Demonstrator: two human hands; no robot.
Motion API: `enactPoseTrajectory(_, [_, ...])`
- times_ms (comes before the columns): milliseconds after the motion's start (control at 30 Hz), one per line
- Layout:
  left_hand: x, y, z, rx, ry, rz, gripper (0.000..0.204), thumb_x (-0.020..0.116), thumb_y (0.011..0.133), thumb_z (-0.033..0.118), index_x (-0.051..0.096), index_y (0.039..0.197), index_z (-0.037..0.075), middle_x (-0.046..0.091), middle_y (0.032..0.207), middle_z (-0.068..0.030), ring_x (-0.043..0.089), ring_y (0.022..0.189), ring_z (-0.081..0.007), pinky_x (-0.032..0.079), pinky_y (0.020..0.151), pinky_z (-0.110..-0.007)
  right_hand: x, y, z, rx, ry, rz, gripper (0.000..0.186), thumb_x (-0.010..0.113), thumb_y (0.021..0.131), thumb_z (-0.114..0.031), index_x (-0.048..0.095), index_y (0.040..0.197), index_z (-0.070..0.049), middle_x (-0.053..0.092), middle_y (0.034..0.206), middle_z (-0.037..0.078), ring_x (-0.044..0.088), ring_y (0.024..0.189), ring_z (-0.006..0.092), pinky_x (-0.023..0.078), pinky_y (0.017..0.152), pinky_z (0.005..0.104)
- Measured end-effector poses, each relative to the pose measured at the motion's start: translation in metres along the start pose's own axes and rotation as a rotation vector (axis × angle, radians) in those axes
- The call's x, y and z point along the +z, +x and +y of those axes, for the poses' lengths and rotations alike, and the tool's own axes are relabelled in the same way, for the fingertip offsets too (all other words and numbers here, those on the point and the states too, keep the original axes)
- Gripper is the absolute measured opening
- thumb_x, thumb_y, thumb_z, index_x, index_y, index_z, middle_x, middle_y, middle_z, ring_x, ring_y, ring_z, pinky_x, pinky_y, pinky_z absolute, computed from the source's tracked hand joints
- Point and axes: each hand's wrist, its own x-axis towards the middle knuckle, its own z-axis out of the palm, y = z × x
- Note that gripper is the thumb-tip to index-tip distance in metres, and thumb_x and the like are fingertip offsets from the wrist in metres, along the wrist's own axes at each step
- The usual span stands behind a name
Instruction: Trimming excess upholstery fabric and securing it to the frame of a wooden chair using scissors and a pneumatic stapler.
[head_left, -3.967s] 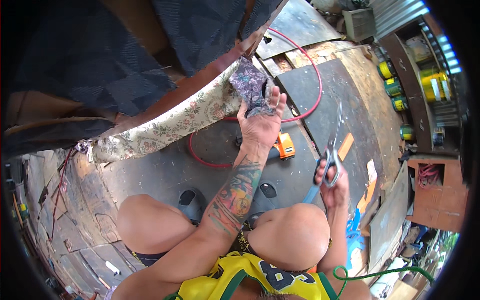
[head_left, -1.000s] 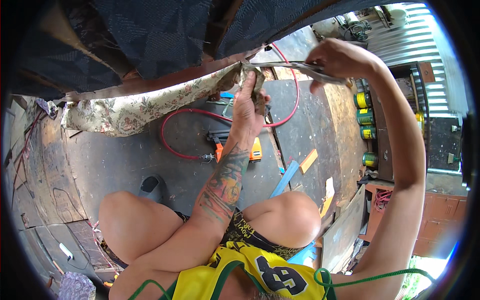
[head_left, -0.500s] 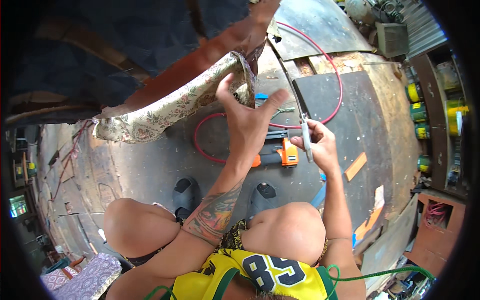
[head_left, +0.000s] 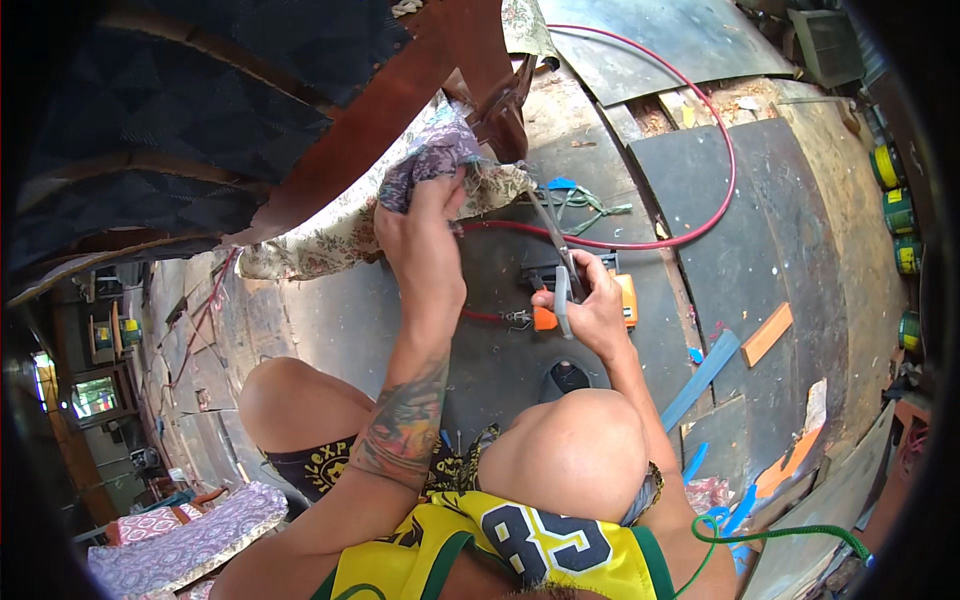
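My left hand is closed on a bunched edge of floral fabric, whose purplish side is folded up over my fingers. The cloth hangs along the red-brown wooden rail of a tipped piece of furniture with a dark underside. In my right hand is a pair of scissors with grey handles. Their blades point up and left, with the tips at the fabric's frayed right end. Whether the tips touch the cloth I cannot tell.
Behind my right hand an orange nail gun lies on the floor, joined to a red hose looping to the right. A wood strip and a blue strip lie nearby. Patterned cushions sit at lower left.
My left hand, open half a second ago, has moved left and closed on the fabric, turning its edge up. The scissors have shifted left toward the cloth, and the view has moved.
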Motion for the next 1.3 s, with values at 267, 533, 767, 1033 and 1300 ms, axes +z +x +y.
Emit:
enactPoseTrajectory(267, [-0.022,0.028,0.012,0.030,0.104,0.001,0.031,0.077,0.087,0.003,0.065,0.116,0.003,0.070,0.106,-0.0062,0.071,0.088,-0.0156,0.056,0.067,-0.024,-0.001,-0.014,-0.010,0.211,1.144,-0.745,0.093,0.099,0.058,-0.051,0.058,0.125,-0.001,0.066,0.088,0.001,0.065,0.080,0.0119,0.052,0.070,0.0258])
enactPoseTrajectory(533, [-0.038,0.029,0.009,0.091,0.203,0.024,0.048,0.070,0.086,-0.004,0.055,0.132,-0.002,0.064,0.119,-0.0117,0.069,0.094,-0.0177,0.065,0.074,-0.029,0.040,0.019,-0.034,0.087,1.139,-0.744,0.081,0.087,0.076,-0.061,0.058,0.122,-0.001,0.063,0.083,0.004,0.064,0.071,0.0136,0.053,0.065,0.0282])
enactPoseTrajectory(767, [-0.044,0.038,-0.002,0.334,0.476,0.028,0.062,0.069,0.087,0.002,0.046,0.144,-0.006,0.054,0.140,-0.0157,0.060,0.115,-0.0184,0.047,0.092,-0.030,0.035,0.042,-0.051,0.167,1.099,-0.708,0.079,0.086,0.076,-0.061,0.059,0.119,0.000,0.065,0.080,0.004,0.066,0.067,0.0136,0.058,0.060,0.0282])
enactPoseTrajectory(1033, [-0.014,0.021,0.017,-0.001,0.706,-0.149,0.059,0.087,0.082,0.020,0.055,0.122,-0.009,0.069,0.106,-0.0141,0.065,0.089,-0.0130,0.053,0.079,-0.028,0.023,0.041,-0.063,0.182,1.136,-0.663,0.060,0.087,0.083,-0.045,0.064,0.114,0.001,0.063,0.078,0.004,0.063,0.065,0.0117,0.055,0.057,0.0280])
enactPoseTrajectory(1300, [-0.013,0.023,0.015,0.036,0.670,-0.142,0.051,0.085,0.082,0.008,0.054,0.119,-0.010,0.070,0.104,-0.0131,0.067,0.089,-0.0134,0.055,0.078,-0.027,0.023,0.044,-0.064,0.224,0.990,-0.601,0.053,0.091,0.080,-0.039,0.069,0.106,0.002,0.066,0.076,0.003,0.062,0.059,0.0094,0.052,0.049,0.0244])
